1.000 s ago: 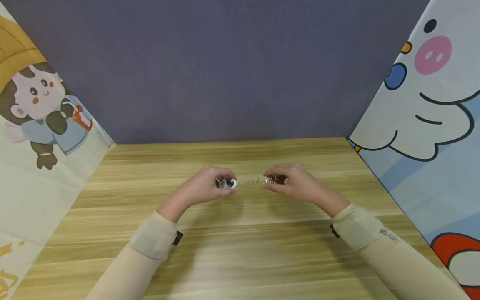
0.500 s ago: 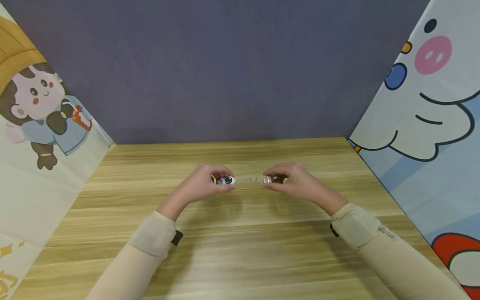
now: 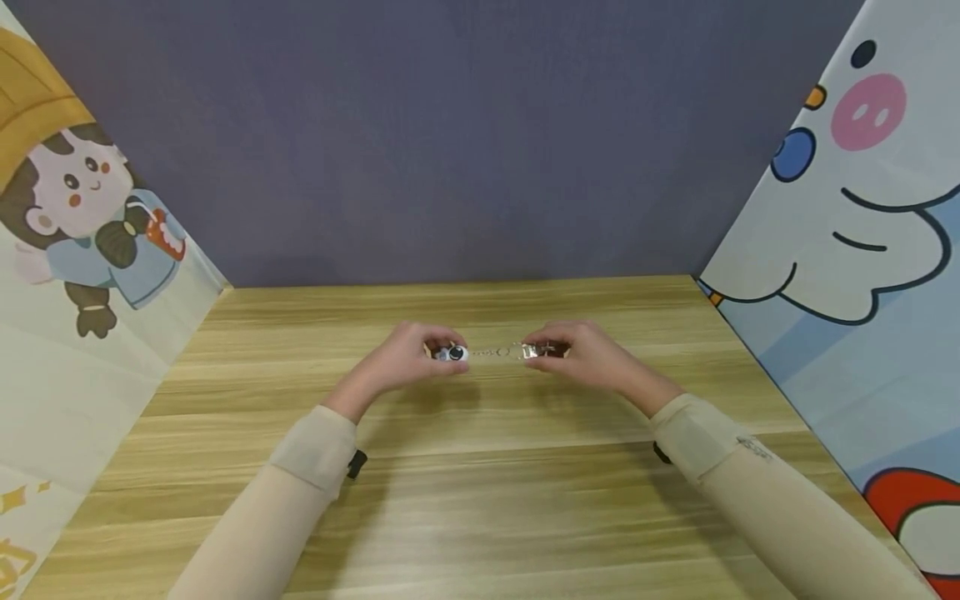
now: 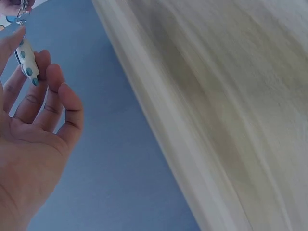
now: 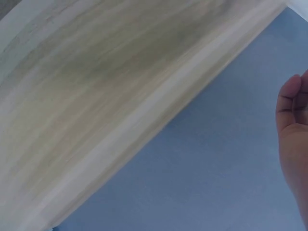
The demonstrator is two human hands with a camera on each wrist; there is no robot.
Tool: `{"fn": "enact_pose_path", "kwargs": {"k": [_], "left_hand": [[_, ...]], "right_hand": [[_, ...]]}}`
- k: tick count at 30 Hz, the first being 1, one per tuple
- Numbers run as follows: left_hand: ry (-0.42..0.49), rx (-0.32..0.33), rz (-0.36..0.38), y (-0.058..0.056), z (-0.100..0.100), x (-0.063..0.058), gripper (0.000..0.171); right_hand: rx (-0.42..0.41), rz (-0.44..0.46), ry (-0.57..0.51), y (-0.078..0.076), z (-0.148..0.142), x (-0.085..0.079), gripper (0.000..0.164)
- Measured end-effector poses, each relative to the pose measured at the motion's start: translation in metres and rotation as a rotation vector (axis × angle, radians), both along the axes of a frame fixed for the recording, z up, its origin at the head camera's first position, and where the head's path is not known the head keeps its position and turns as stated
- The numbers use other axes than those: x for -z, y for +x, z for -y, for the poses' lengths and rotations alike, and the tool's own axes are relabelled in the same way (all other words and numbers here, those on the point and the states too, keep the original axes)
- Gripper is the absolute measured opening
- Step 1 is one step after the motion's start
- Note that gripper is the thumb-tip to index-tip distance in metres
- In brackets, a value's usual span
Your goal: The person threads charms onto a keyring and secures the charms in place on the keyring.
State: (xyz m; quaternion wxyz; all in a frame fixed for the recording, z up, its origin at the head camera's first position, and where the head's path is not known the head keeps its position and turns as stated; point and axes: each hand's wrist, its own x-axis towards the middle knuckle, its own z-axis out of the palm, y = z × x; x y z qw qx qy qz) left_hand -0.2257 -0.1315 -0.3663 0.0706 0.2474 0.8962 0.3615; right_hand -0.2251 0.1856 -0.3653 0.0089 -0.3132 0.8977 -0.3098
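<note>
A keychain is stretched between my two hands above the wooden tabletop. My left hand (image 3: 401,360) pinches its white charm (image 3: 457,353), which has a big black eye. In the left wrist view, the charm (image 4: 28,62) shows teal spots and hangs from the thumb and fingertips, while the other fingers are loosely bent. From the charm a thin metal chain (image 3: 483,353) runs rightward. Thumb and fingers of my right hand (image 3: 596,360) grip the keychain's silvery metal end (image 3: 529,351), with a dark brown piece behind it. Only the edge of the right hand (image 5: 294,139) appears in the right wrist view; its grip is out of frame there.
Under the hands lies the wood-grain tabletop (image 3: 480,500). A dark blue-grey panel (image 3: 465,150) rises at its back edge. Cartoon-printed sheets stand along the left side (image 3: 45,375) and the right side (image 3: 900,358).
Both hands have shifted slightly away from the body, toward the back panel, keeping the keychain between them. Each hand keeps its hold, and the gap between them is about the same.
</note>
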Motion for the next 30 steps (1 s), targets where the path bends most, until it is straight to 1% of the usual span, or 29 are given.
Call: {"fn": "enact_pose_path", "kwargs": {"k": [3,7,10,13,16,20,23,26,30], "left_hand": [[-0.019,-0.011,0.011,-0.006,0.002,0.004,0.036],[-0.06,-0.01,0.023,-0.015,0.003,0.016,0.042],[-0.081,-0.007,0.017,-0.021,0.003,0.026,0.04],[-0.081,-0.002,0.019,-0.026,0.002,0.036,0.034],[-0.077,0.002,0.038,-0.029,0.001,0.045,0.03],[-0.069,-0.015,0.08,-0.034,0.001,0.057,0.031],[-0.058,-0.023,0.11,-0.036,0.002,0.064,0.033],[-0.051,-0.018,0.123,-0.038,0.002,0.068,0.033],[-0.069,-0.006,0.11,-0.038,0.003,0.07,0.032]], "right_hand": [[0.016,0.039,0.012,-0.009,0.002,0.008,0.034],[0.023,0.11,0.023,-0.022,0.006,0.022,0.037],[0.02,0.145,0.018,-0.03,0.009,0.034,0.037],[0.02,0.17,0.01,-0.035,0.009,0.045,0.033],[0.038,0.207,0.009,-0.038,0.009,0.054,0.03],[0.054,0.254,0.013,-0.041,0.008,0.062,0.03],[0.052,0.269,0.022,-0.043,0.008,0.067,0.031],[0.055,0.278,0.027,-0.043,0.007,0.07,0.03],[0.048,0.291,0.021,-0.045,0.008,0.072,0.03]]}}
